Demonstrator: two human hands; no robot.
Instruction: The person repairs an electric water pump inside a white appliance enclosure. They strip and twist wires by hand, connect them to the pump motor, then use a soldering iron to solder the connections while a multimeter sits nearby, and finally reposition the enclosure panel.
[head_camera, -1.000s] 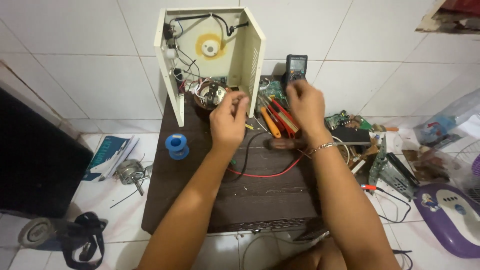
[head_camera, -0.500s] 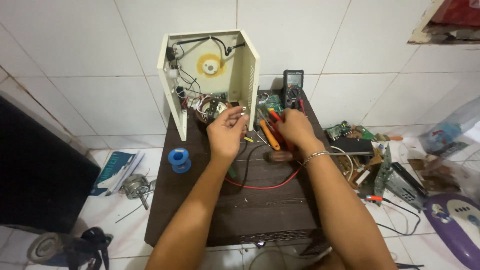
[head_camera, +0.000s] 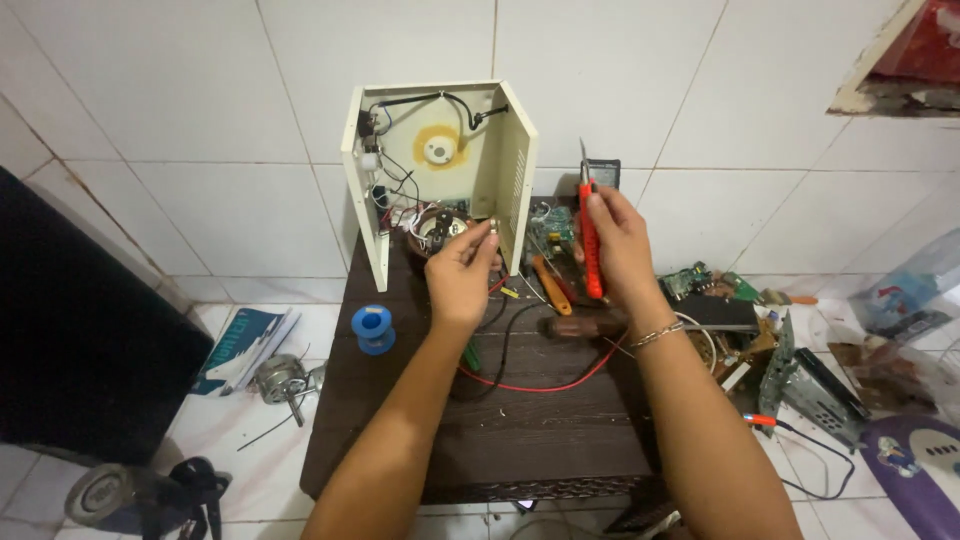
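Gripping one red-handled tool (head_camera: 590, 235) upright, the right hand (head_camera: 612, 240) has its fingers wrapped shut around the handle, above the desk (head_camera: 530, 430) at 1 o'clock. The left hand (head_camera: 462, 268) pinches one small metal part (head_camera: 493, 226) between narrow fingertips, beside the one open cream casing (head_camera: 440, 160) at 11 o'clock. One blue spool (head_camera: 373, 329) lies at 9 o'clock; one orange-handled screwdriver (head_camera: 550, 285) sits between the hands.

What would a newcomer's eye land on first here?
The open cream metal casing standing upright at the back of the dark table, its wiring showing. In front of it, the left hand pinches a small part, and the right hand holds a red-handled tool upright.
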